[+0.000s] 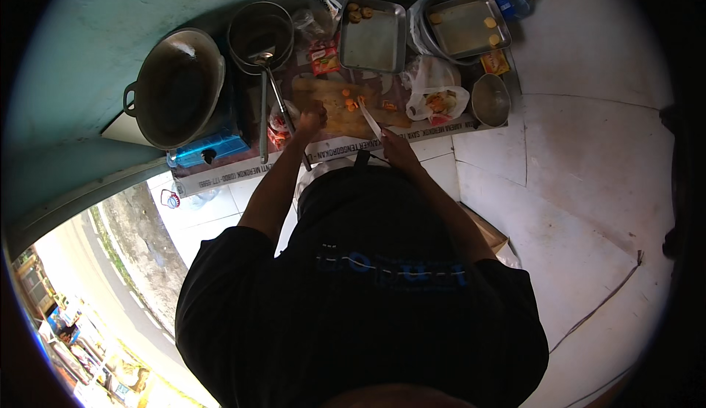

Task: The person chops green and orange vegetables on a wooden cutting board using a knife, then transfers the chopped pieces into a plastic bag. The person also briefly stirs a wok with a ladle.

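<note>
My right hand (392, 140) is closed round the handle of a knife (370, 119), whose blade points up and left over a wooden cutting board (325, 89). The blade's tip is at some orange slices (351, 103), which look like carrot. More orange pieces (389, 105) lie to the right on the board. My left hand (313, 116) is at the board's left edge with its fingers bent; whether it holds something cannot be made out. A long-handled metal utensil (284, 107) leans from a pot, its handle passing beside my left forearm.
A large wok (179, 88) sits over a blue stove (209, 148) at left, beside a deep pot (261, 30). Behind the board stands a metal tray (373, 35); another tray (469, 27) is at back right. A plastic bag of food (438, 102) and a metal bowl (491, 100) are at right.
</note>
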The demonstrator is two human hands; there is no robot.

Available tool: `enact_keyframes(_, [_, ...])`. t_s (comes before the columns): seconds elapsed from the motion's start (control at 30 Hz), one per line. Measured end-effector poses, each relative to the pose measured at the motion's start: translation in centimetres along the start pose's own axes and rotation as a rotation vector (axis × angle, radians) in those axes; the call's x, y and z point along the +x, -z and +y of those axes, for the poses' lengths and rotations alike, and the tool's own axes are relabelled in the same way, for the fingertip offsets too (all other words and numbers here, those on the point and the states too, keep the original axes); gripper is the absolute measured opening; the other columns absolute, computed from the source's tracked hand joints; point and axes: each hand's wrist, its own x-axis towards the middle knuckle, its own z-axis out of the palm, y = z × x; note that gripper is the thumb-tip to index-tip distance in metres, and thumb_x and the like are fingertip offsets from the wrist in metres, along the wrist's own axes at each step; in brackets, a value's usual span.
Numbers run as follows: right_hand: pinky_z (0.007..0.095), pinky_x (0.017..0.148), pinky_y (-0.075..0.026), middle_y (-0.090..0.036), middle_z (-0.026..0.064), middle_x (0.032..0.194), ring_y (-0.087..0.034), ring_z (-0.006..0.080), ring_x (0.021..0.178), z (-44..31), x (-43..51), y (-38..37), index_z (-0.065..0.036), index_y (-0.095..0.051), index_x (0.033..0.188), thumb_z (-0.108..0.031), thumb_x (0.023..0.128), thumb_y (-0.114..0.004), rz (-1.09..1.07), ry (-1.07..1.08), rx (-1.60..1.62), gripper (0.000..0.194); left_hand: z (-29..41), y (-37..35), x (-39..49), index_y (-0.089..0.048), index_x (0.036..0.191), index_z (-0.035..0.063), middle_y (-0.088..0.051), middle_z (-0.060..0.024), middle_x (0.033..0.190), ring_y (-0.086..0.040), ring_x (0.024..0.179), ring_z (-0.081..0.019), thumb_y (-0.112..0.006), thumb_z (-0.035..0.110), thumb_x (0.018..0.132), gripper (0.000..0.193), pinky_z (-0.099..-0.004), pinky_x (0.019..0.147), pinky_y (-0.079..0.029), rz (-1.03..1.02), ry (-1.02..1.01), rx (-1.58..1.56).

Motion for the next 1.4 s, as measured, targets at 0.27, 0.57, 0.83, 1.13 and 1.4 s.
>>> enact_keyframes(0.27, [0.0330,0.063,-0.049,-0.061,0.0067,0.077,-0.058,0.0138,0.064,1.3,1.2,-0.9,-0.006,-0.049,0.142,-0.025,0.101,-0.045,0.056,0.129,-0.012,0.045,2.8,-5.4,-2.6,-0.055,0.096,0.0074,-0.054,-0.0036,0.081,-0.050,0.068,-0.0118,-0.060,0.016,0.091,0.011,-0.0265,0.058,-0.040,0.196,0.083,0.004])
enact_keyframes(0.57, [0.0428,0.088,-0.050,-0.067,0.0240,0.108,-0.066,0.0364,0.101,0.9,0.9,-0.6,0.001,-0.054,0.131,-0.024,0.100,-0.047,0.028,0.047,0.033,0.041,2.2,-3.8,-2.4,-0.059,0.086,0.0081,-0.049,0.0011,0.068,-0.045,0.058,-0.0118,-0.055,0.020,0.095,0.015,-0.0269,0.054,-0.036,0.042,0.178,-0.176])
enact_keyframes(0.83, [0.0323,0.061,-0.048,-0.062,0.0068,0.077,-0.058,0.0128,0.064,1.7,1.3,-0.9,-0.004,-0.053,0.136,-0.026,0.102,-0.046,0.048,0.117,-0.001,0.041,1.2,-2.6,-1.6,-0.073,0.100,0.0107,-0.070,-0.0142,0.083,-0.069,0.072,-0.0318,-0.066,0.032,0.089,0.025,-0.0454,0.068,-0.054,0.375,-0.220,1.498])
enact_keyframes(1.13, [0.0410,0.073,-0.050,-0.066,0.0212,0.088,-0.066,0.0326,0.078,0.2,-0.1,-0.3,-0.001,-0.058,0.121,-0.023,0.099,-0.047,0.038,0.086,0.060,0.032,0.2,-4.4,-3.8,-0.073,0.096,0.0090,-0.072,-0.0149,0.091,-0.072,0.084,-0.0324,-0.062,0.028,0.089,0.023,-0.0453,0.074,-0.057,0.324,-0.316,1.925])
enact_keyframes(1.4, [0.0423,0.073,-0.050,-0.065,0.0226,0.087,-0.066,0.0330,0.078,0.4,-0.3,-0.5,-0.001,-0.057,0.117,-0.022,0.100,-0.047,0.042,0.109,0.071,0.029,-0.6,-4.0,-2.0,-0.066,0.103,0.0057,-0.070,-0.0176,0.088,-0.071,0.080,-0.0346,-0.051,0.020,0.091,0.024,-0.0459,0.070,-0.057,0.355,-0.293,1.999])
